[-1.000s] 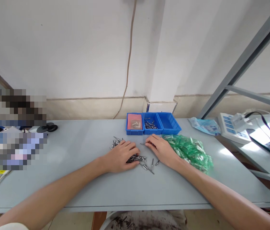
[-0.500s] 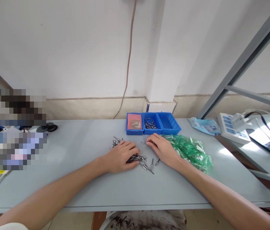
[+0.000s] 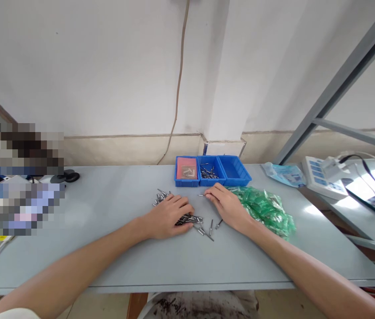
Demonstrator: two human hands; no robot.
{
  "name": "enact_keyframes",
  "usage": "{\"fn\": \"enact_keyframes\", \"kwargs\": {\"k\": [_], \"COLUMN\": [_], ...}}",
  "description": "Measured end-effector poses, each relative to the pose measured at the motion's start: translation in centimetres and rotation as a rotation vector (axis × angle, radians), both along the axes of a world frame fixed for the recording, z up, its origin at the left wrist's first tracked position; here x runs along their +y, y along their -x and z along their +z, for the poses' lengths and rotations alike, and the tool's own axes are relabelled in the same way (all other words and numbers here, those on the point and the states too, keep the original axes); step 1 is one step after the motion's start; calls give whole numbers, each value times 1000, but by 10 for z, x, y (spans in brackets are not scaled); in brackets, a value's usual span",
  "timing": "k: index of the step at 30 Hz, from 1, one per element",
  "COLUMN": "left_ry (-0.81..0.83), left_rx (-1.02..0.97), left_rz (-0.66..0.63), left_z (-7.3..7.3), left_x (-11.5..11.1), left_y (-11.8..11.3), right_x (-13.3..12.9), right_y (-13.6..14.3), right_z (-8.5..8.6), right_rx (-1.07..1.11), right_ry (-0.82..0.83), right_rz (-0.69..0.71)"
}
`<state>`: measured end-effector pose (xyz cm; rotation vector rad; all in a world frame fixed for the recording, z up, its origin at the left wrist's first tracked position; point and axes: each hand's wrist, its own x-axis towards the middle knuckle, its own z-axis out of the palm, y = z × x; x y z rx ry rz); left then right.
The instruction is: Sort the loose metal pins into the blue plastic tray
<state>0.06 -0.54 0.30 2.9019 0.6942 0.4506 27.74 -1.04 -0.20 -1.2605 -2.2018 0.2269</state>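
On the counter (image 3: 124, 266), the right hand's (image 3: 227, 206) end-only grip on 1 pin (image 3: 201, 195) could slip; the left hand (image 3: 164, 219), grip apart, could scatter the pile (image 3: 190, 219) by shifting.

Pale wall (image 3: 114, 66) — grey tabletop (image 3: 107, 266)

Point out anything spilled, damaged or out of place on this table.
A few metal pins lie loose at odd angles, apart from the pile beside and under the left hand. That looks like mild scatter rather than a spill. No damage shows.
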Motion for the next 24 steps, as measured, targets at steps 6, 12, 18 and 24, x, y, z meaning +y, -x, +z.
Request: {"fn": "enact_keyframes", "kwargs": {"k": [6,12,18,24], "left_ry": [5,1,1,-6], "left_rx": [-3,-13,-4,-8], "left_rz": [6,5,4,5], "left_z": [0,0,0,-1], "left_x": [-1,0,0,0], "left_y": [0,0,0,0], "right_x": [1,-1,-2,-1], "right_y": [-2,-4,-4,-5], "right_z": [-2,-2,1,-1], "right_rx": [-71,-80,-57,1], "right_ry": [13,30,50,53], "right_rz": [-8,1,-13,-26]}}
